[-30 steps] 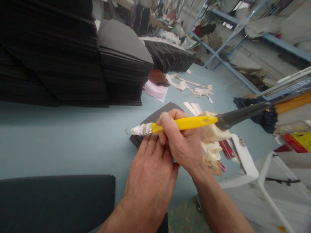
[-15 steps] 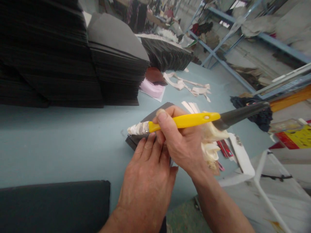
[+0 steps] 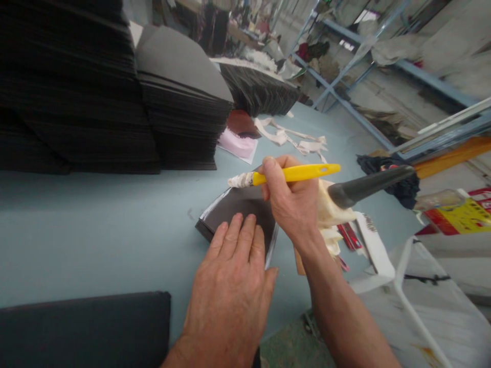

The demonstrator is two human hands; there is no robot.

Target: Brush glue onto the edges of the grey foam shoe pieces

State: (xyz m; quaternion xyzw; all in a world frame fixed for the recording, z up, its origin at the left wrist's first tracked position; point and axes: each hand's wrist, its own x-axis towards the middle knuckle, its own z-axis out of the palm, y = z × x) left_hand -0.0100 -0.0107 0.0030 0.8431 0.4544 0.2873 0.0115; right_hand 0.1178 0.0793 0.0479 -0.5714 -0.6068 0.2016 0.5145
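A yellow-handled brush point(image 3: 295, 174) is gripped in my right hand point(image 3: 293, 204), its whitish, coated bristles pointing left. The bristle tip is at the upper left edge of a stack of dark sheets point(image 3: 249, 202), where a white line runs along the edge. Flat on top of that stack lies my left hand point(image 3: 230, 273), fingers stretched out and nothing held. Behind my right hand, partly hidden, is a cream-coloured crusted container point(image 3: 326, 204) with a dark tapered handle point(image 3: 370, 187) sticking out to the right.
Tall stacks of dark sheets point(image 3: 184, 122) line the back left of the blue table point(image 3: 115, 220). Pale strips point(image 3: 295, 139) and a pink piece point(image 3: 238, 145) lie behind my hands. A dark slab point(image 3: 84, 327) is at the near left, a red box cutter point(image 3: 349, 236) at the right.
My right hand has moved the brush from the stack's left corner up and right along its edge. More of the top sheet shows, with white along its edge. My left hand stays on the stack.
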